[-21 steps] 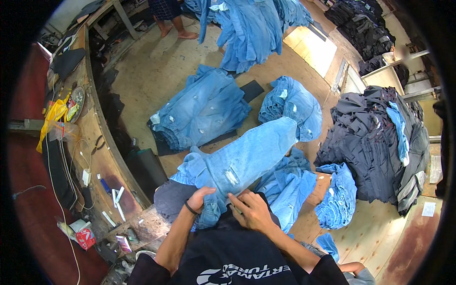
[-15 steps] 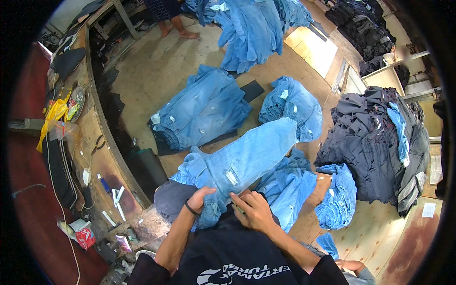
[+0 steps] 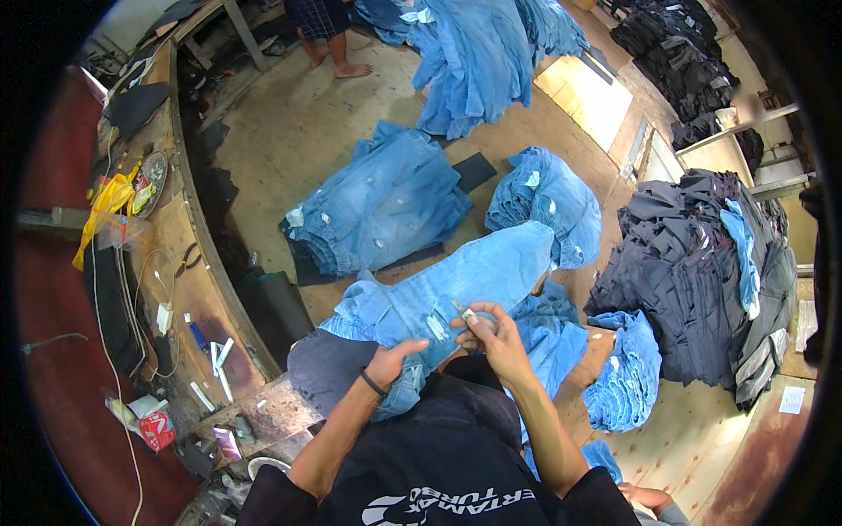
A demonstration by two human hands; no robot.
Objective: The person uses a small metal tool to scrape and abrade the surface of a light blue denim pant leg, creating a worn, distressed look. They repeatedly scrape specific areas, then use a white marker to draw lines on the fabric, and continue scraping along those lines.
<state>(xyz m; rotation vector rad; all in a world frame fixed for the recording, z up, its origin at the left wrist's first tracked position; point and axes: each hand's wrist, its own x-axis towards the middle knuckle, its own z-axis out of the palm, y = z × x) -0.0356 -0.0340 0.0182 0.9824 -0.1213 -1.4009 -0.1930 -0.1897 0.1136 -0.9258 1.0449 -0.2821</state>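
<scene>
A pair of light blue jeans [image 3: 474, 272] lies stretched across in front of me, with a frayed white patch [image 3: 436, 327] on its near part. My left hand [image 3: 392, 364] is closed on the near edge of the cloth, its thumb on top and its other fingers partly hidden. Pinched in my right hand [image 3: 493, 340] is a small tool with a thin metal tip [image 3: 460, 308], held over the denim just right of the patch; its exact kind is unclear. Under the left end of the jeans is a dark, rounded padded surface [image 3: 329, 375].
Blue denim stacks [image 3: 377, 202] lie ahead, with a folded bundle [image 3: 544, 206] beside them. Dark garments [image 3: 680, 272] are heaped at right. A wooden bench [image 3: 215, 285] on the left carries pliers [image 3: 188, 259] and markers [image 3: 222, 368]. Another person's hand [image 3: 647, 497] shows at lower right.
My right hand has risen from the near edge of the jeans and moved right, bringing the small tool into clear view. The left hand keeps its hold, and the whole view has shifted slightly.
</scene>
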